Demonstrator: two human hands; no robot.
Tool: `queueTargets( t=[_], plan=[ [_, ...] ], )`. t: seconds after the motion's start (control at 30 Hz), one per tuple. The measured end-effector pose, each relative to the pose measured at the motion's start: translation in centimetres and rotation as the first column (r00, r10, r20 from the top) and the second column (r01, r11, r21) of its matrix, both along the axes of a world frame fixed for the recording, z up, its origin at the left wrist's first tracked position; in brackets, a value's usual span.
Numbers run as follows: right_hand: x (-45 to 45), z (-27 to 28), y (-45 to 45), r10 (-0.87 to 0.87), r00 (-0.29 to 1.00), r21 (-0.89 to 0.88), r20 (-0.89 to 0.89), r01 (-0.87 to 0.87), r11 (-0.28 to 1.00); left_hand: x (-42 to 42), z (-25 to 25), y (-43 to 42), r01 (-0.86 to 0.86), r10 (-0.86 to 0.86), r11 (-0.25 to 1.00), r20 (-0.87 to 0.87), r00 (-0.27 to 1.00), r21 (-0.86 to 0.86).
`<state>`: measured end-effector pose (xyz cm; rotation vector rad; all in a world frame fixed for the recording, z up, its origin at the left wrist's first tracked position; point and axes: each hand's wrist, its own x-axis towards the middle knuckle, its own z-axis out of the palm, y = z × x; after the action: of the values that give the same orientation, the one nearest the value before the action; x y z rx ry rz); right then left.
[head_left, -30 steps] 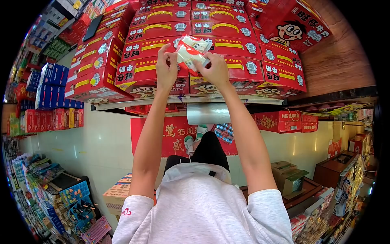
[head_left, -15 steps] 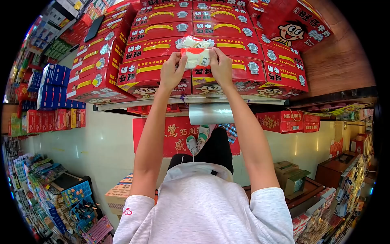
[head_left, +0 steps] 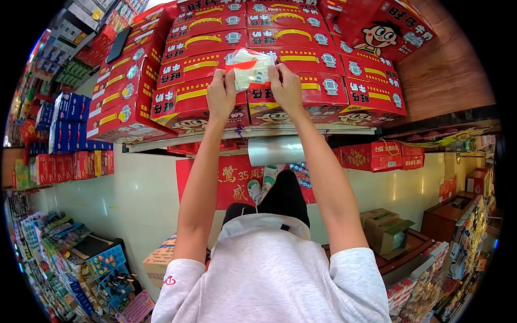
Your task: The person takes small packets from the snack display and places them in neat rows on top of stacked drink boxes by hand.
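Between my two hands is a small clear plastic packet (head_left: pixel 252 71) with cream-coloured contents, an orange-red band and some dark printing. My left hand (head_left: pixel 222 97) pinches its left edge with thumb and fingers. On the opposite side, my right hand (head_left: pixel 286 92) grips the right edge in a similar pinch. The packet is held just over rows of red milk cartons (head_left: pixel 200 69) with yellow carry handles. What exactly is inside the packet I cannot make out.
A dark phone-like slab (head_left: pixel 118 45) lies on the cartons at the left. A large red carton (head_left: pixel 385 33) rests tilted at the back right. Below the display edge hangs a roll of clear plastic (head_left: pixel 276 151). Blue boxes (head_left: pixel 69 119) are stacked at the left.
The packet has turned and looks flatter, with its printed face showing more plainly. Both hands still grip it. The view has shifted slightly, so the cartons appear a little further left.
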<state>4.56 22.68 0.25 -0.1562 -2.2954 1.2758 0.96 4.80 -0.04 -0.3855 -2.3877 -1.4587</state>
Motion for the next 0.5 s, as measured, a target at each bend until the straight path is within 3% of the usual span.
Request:
queueTargets(
  t=[0.1, 0.5],
  plan=[
    [-0.02, 0.11, 0.14, -0.017, 1.0, 0.005, -0.008, 0.017, 1.0, 0.07, 0.15, -0.02, 0.003, -0.001, 1.0, 0.063, 0.998, -0.025],
    [0.01, 0.31, 0.02, -0.132, 0.991, -0.11, -0.035, 0.128, 0.986, -0.06, 0.14, 0.56, 0.034, -0.028, 0.984, 0.037, 0.999, -0.175]
  ],
)
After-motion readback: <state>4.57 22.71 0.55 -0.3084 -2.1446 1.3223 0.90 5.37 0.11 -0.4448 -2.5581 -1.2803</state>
